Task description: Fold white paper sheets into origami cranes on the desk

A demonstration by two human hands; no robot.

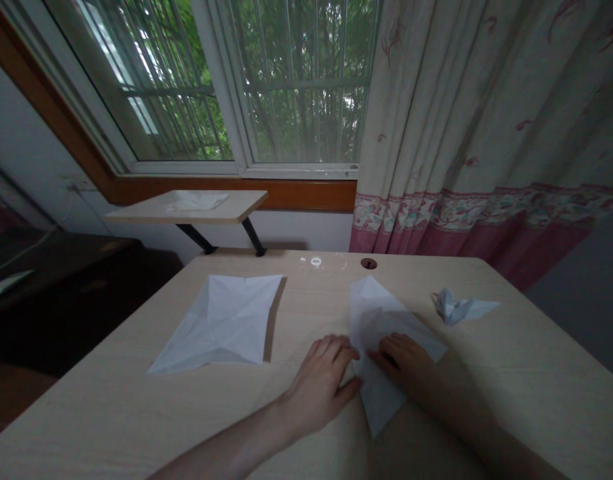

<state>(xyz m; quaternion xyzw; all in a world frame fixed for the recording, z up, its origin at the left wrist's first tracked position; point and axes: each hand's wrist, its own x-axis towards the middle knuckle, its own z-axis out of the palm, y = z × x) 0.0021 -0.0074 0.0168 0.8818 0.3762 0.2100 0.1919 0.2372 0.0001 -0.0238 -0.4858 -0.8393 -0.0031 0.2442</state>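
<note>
A white sheet of paper (381, 403), with creases and a fold in it, lies on the table between my hands. My left hand (319, 383) rests at its left edge, fingers loosely bent, with the thumb apart from them and the fingertips touching the edge. On top of the sheet, my right hand (406, 363) has its fingers curled, thumb and fingertips pressed down on the paper. Right of it stands a small folded paper bird (456, 309). To the left, another creased white sheet (239, 320) lies spread open, its edges raised slightly.
The pale wooden table (531, 380) has a round hole (369, 264) near its back edge. A raised shelf (231, 208) at the back left bears a crumpled white paper or tissue (196, 200). Behind are a barred window (306, 87) and a long curtain (461, 133). A dark surface (86, 260) stands left.
</note>
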